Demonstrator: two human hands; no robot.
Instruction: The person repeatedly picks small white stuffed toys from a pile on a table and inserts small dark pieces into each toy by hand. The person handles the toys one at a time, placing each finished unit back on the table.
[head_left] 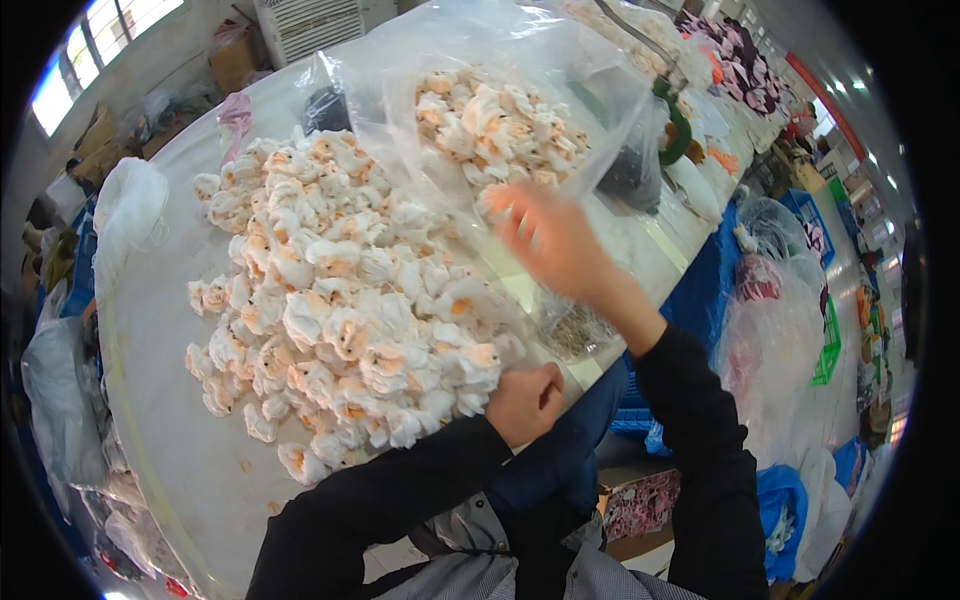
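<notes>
A large heap of small white fluffy plush pieces with orange patches and dark dots covers the middle of the table. My left hand is curled closed at the heap's near right edge; what its fingers hold, if anything, is hidden. Farther right, my right hand is raised at the near edge of a clear plastic bag, smeared by motion, so its grip does not show. More of the same plush pieces lie inside that bag. A small clear bag of brownish bits rests between my hands at the table edge.
A white netted bundle hangs on the table's left edge. Beyond the big bag are a green ring-shaped tool and dark bagged material. Blue crates and a stuffed clear sack stand on the right.
</notes>
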